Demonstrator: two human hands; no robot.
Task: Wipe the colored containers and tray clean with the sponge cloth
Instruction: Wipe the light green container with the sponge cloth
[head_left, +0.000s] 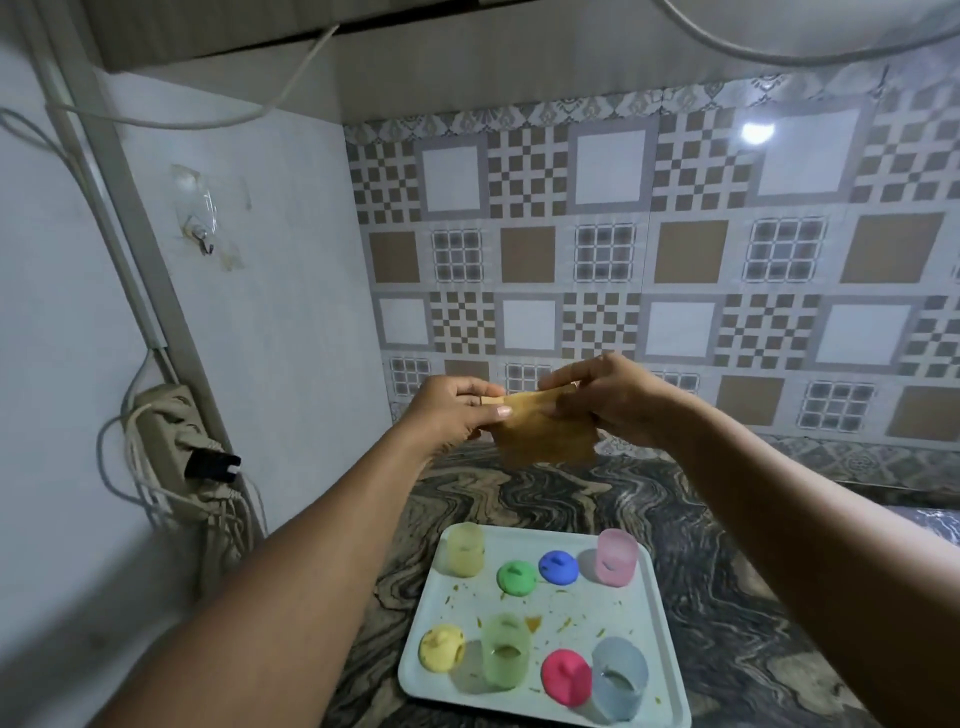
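Observation:
I hold a tan sponge cloth (545, 434) up in the air between both hands. My left hand (452, 413) pinches its left corner and my right hand (615, 397) grips its right edge. Well below them a pale tray (582, 613) with orange-brown stains lies on the counter. On it stand a yellow container (466, 548), a pink container (616, 557), a green container (505, 650) and a blue container (619, 678). Green (516, 577), blue (558, 567), yellow (441, 648) and pink (566, 676) lids lie between them.
The tray rests on a dark marbled counter (519, 499) in a corner. A white wall at the left carries a power strip (171, 447) with cables and a hook (200, 234). Patterned tiles cover the back wall (675, 260).

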